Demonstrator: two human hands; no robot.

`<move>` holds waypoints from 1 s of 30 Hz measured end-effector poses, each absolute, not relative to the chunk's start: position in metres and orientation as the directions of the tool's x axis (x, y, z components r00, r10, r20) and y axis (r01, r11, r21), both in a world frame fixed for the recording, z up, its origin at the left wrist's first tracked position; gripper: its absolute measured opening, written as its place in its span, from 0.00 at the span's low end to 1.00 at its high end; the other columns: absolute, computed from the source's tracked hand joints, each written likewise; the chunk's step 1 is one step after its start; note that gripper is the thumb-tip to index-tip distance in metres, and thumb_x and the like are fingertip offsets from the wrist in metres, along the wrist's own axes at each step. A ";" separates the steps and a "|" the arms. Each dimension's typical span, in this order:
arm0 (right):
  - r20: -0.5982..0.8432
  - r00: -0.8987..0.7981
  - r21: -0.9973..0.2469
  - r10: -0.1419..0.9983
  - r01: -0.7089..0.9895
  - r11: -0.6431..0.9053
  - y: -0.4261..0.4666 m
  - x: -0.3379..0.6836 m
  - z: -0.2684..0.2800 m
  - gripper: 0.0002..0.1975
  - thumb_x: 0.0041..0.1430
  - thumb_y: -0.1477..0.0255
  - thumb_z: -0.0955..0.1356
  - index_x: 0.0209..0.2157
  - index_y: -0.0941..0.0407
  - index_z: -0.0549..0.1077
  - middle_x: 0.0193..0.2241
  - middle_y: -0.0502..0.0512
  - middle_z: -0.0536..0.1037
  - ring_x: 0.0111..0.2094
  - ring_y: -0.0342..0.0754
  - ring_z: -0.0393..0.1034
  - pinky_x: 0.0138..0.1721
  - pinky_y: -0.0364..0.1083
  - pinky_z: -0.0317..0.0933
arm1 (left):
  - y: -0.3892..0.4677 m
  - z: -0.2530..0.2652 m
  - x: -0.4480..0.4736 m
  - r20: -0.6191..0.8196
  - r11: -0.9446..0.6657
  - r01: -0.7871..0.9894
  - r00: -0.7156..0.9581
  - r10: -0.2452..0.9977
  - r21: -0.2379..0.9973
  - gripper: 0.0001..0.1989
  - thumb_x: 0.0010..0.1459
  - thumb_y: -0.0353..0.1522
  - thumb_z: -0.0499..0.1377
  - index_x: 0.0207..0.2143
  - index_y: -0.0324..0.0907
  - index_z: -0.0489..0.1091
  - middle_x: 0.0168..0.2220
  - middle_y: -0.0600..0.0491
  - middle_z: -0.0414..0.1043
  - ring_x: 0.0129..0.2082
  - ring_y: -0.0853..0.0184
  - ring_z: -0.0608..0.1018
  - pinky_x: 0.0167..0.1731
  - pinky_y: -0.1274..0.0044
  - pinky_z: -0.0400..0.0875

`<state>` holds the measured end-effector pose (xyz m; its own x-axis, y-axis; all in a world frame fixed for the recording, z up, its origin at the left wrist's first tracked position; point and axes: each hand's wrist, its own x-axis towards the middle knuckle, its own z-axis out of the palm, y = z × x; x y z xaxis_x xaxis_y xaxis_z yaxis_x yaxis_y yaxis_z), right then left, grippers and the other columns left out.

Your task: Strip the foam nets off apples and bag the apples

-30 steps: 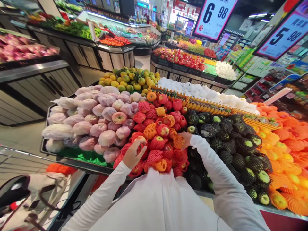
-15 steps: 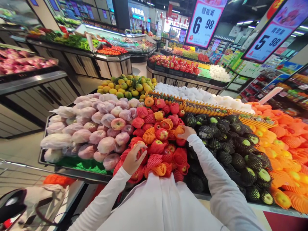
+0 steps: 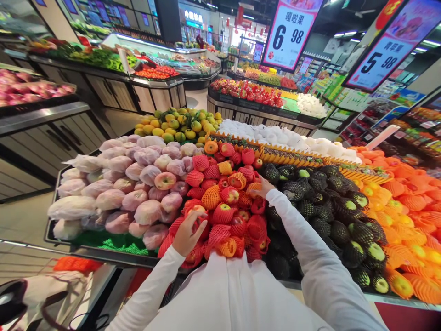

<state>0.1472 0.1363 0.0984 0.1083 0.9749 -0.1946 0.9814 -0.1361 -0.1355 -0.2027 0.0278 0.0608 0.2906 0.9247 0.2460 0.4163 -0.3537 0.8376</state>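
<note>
Supermarket fruit stand (image 3: pixel 103 253): left hand (image 3: pixel 188 234) grips netted apple (image 3: pixel 196 212), right hand (image 3: pixel 263 187) touches another (image 3: pixel 254 188)

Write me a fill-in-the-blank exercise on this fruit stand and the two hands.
1. The left hand grips an apple wrapped in a ____ foam net.
2. The right hand touches a net coloured ____.
3. The fruit to the right of the apples sits in ____ nets.
4. The nearer price sign reads ____.

Missing words: red; orange; black; 6.98
</note>
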 end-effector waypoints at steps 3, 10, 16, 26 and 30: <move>-0.208 0.136 -0.056 0.969 0.987 -0.151 0.123 0.146 0.110 0.29 0.55 0.60 0.71 0.56 0.57 0.67 0.53 0.65 0.72 0.53 0.57 0.69 0.53 0.50 0.61 | 0.029 0.061 -0.202 0.240 -0.355 0.421 0.301 0.923 0.834 0.11 0.64 0.38 0.52 0.43 0.41 0.67 0.43 0.47 0.72 0.45 0.61 0.74 0.46 0.69 0.68; -0.356 0.193 0.062 0.914 0.981 -0.183 0.070 0.110 0.070 0.14 0.60 0.68 0.69 0.45 0.62 0.74 0.44 0.65 0.78 0.44 0.54 0.75 0.45 0.52 0.68 | 0.034 0.063 -0.191 0.242 -0.380 0.420 0.344 0.907 0.824 0.11 0.64 0.38 0.52 0.42 0.41 0.68 0.42 0.48 0.72 0.45 0.61 0.74 0.47 0.68 0.68; -0.348 0.144 -0.007 0.926 0.988 -0.156 0.069 0.117 0.072 0.22 0.47 0.64 0.76 0.43 0.59 0.76 0.44 0.64 0.79 0.43 0.57 0.76 0.42 0.48 0.67 | 0.038 0.065 -0.181 0.232 -0.405 0.401 0.413 0.881 0.822 0.11 0.64 0.37 0.52 0.42 0.40 0.68 0.40 0.48 0.71 0.39 0.63 0.73 0.42 0.70 0.69; -0.067 0.328 -0.219 0.942 0.917 -0.335 0.206 0.162 0.100 0.16 0.65 0.62 0.62 0.47 0.55 0.73 0.46 0.59 0.79 0.48 0.51 0.73 0.47 0.45 0.62 | 0.044 0.057 -0.184 0.246 -0.415 0.405 0.407 0.879 0.814 0.10 0.63 0.35 0.53 0.43 0.41 0.68 0.41 0.48 0.72 0.43 0.62 0.73 0.46 0.68 0.68; -0.168 0.402 -0.276 0.900 0.857 -0.435 0.257 0.158 0.073 0.18 0.63 0.59 0.65 0.44 0.59 0.75 0.45 0.62 0.79 0.48 0.52 0.73 0.49 0.48 0.64 | 0.042 0.051 -0.192 0.239 -0.379 0.411 0.352 0.905 0.829 0.09 0.64 0.35 0.53 0.44 0.42 0.68 0.43 0.48 0.72 0.46 0.62 0.73 0.49 0.69 0.67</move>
